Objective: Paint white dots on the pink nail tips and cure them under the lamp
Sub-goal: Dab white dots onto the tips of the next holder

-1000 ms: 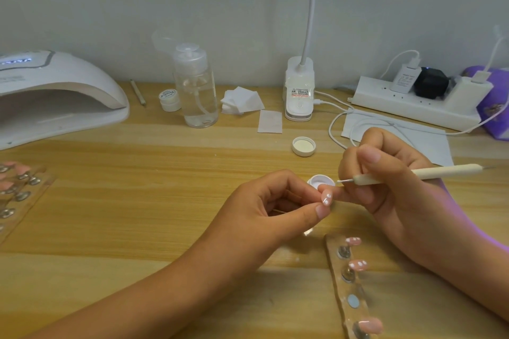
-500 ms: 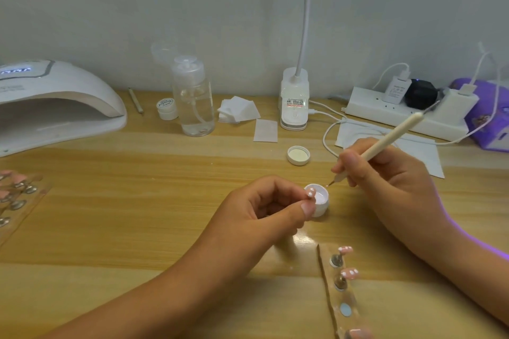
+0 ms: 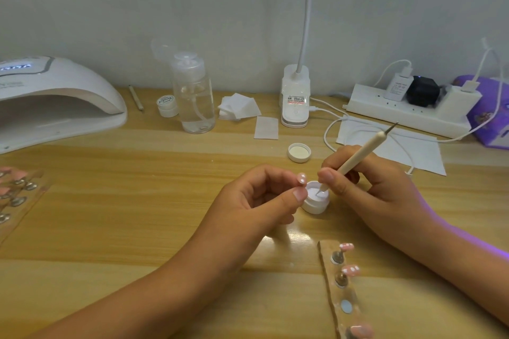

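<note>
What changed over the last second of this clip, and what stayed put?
The right hand swung the cream dotting tool away from the pink dotted nail tip and down into the small white paint jar, where its tip now dips. The left hand still pinches that nail tip; the loose white lid stayed put.

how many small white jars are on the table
2: an open jar mid-table, dotting tool dipped in it; a closed jar left of the clear bottle at the back.

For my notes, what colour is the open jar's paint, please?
White, in the jar; head view.
</note>
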The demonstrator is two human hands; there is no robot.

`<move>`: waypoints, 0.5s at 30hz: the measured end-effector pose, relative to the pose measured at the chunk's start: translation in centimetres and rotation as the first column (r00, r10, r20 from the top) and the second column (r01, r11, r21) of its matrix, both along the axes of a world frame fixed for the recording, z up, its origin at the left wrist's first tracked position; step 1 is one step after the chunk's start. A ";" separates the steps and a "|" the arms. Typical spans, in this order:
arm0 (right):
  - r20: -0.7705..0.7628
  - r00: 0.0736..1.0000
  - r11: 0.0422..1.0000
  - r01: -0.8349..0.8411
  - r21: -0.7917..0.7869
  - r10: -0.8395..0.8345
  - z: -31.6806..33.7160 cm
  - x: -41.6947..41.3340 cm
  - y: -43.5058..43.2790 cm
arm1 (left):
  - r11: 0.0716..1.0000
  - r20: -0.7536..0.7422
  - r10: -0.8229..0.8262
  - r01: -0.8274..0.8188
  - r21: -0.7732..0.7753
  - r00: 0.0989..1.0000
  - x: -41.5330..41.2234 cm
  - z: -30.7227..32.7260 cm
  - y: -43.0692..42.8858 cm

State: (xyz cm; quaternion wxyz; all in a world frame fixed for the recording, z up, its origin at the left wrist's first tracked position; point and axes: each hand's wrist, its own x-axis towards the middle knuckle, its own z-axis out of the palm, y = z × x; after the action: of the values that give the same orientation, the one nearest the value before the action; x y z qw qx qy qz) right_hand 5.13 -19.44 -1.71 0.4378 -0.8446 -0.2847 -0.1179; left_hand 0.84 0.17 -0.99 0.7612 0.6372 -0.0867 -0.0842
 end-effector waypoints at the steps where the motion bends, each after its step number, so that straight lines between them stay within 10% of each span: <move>1: -0.001 1.000 1.000 0.001 -0.006 -0.001 0.0 0.0 0.0 | 1.000 0.001 -0.001 0.001 0.000 1.000 0.0 0.0 0.0; 9: 0.021 1.000 1.000 -0.008 -0.002 0.008 0.1 -0.1 0.0 | 1.000 0.021 -0.019 0.018 0.007 1.000 0.0 0.0 0.0; 15: -0.152 0.986 0.904 0.120 0.411 -0.062 0.8 -0.4 -0.2 | 0.999 0.029 -0.030 0.030 0.012 0.999 -0.1 0.0 -0.1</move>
State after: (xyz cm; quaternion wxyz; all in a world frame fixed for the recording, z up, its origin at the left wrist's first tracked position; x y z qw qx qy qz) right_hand 4.72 -19.65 -0.87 0.6210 -0.7494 -0.1829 -0.1390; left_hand 0.78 0.10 -0.97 0.7549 0.6412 -0.1068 -0.0870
